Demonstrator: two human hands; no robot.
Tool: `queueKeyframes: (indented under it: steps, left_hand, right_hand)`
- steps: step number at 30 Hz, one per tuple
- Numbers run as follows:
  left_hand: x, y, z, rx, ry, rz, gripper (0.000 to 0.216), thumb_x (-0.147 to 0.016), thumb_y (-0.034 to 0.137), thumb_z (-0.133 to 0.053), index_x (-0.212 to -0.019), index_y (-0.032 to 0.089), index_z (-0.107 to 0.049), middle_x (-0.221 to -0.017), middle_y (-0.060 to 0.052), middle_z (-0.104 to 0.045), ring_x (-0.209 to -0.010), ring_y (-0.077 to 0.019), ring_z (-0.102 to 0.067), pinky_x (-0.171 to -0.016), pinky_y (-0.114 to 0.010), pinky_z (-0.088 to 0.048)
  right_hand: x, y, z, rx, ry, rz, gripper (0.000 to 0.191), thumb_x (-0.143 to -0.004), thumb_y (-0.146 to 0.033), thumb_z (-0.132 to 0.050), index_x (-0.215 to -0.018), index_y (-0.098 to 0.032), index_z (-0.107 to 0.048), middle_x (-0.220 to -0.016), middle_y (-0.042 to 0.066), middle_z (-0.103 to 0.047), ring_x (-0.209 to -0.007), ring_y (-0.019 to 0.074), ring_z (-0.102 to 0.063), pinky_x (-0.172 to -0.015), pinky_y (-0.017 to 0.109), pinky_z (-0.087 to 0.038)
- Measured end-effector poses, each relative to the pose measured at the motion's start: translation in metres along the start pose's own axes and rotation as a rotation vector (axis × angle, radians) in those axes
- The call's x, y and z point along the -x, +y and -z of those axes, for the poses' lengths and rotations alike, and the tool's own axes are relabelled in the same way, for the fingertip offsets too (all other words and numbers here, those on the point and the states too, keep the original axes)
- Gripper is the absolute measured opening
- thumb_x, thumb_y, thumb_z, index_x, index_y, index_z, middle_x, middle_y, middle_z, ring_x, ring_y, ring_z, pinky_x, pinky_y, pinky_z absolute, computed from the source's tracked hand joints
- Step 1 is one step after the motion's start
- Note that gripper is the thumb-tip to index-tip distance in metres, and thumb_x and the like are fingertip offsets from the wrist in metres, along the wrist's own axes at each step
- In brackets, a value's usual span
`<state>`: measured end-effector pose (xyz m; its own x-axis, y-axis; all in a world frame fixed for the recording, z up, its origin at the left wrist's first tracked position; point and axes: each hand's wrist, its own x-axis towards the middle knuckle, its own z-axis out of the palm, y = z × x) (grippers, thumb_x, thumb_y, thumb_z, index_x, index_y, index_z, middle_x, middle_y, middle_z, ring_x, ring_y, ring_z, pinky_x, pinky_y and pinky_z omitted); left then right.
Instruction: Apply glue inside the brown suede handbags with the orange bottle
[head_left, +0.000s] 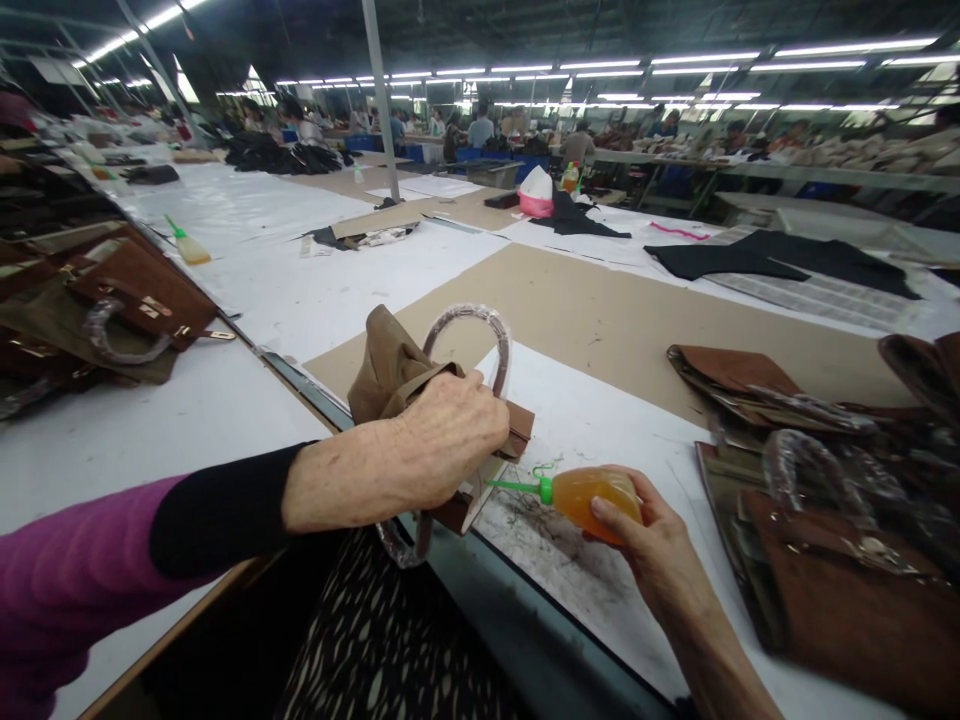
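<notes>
My left hand point(442, 440) is closed around a brown handbag point(397, 370) held at the table's near edge, its plastic-wrapped loop handle point(480, 330) rising above my knuckles. My right hand point(645, 540) grips an orange glue squeeze bottle point(592, 495). Its green nozzle point(517, 487) points left and touches the bag's lower edge under my left hand. Below the bottle lies a white sheet point(570, 420) stained dark with glue marks.
More brown handbags with wrapped handles are piled at the right point(825, 540) and on the left bench point(127, 300). Another glue bottle point(187, 245) stands at the back left. Black fabric pieces point(780, 255) lie on the far table. Several people work in the background.
</notes>
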<state>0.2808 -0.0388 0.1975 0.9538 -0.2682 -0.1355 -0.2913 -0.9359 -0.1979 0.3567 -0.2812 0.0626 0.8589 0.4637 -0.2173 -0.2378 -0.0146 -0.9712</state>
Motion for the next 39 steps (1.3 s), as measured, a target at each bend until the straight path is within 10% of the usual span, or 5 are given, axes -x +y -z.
queueKeyframes:
  steps: [39]
  left_hand:
    - [0.004,0.008,0.014,-0.021,-0.093,0.051,0.013,-0.078,0.017,-0.060,-0.089,0.011,-0.058,-0.091,-0.011,-0.062,-0.087,-0.0236,-0.055,-0.065,-0.033,-0.044]
  right_hand:
    - [0.052,0.006,-0.028,-0.304,0.055,-0.133,0.039,-0.074,-0.041,-0.080,-0.103,-0.020,-0.064,-0.096,0.007,-0.064,-0.079,0.0249,-0.060,-0.055,0.026,-0.049]
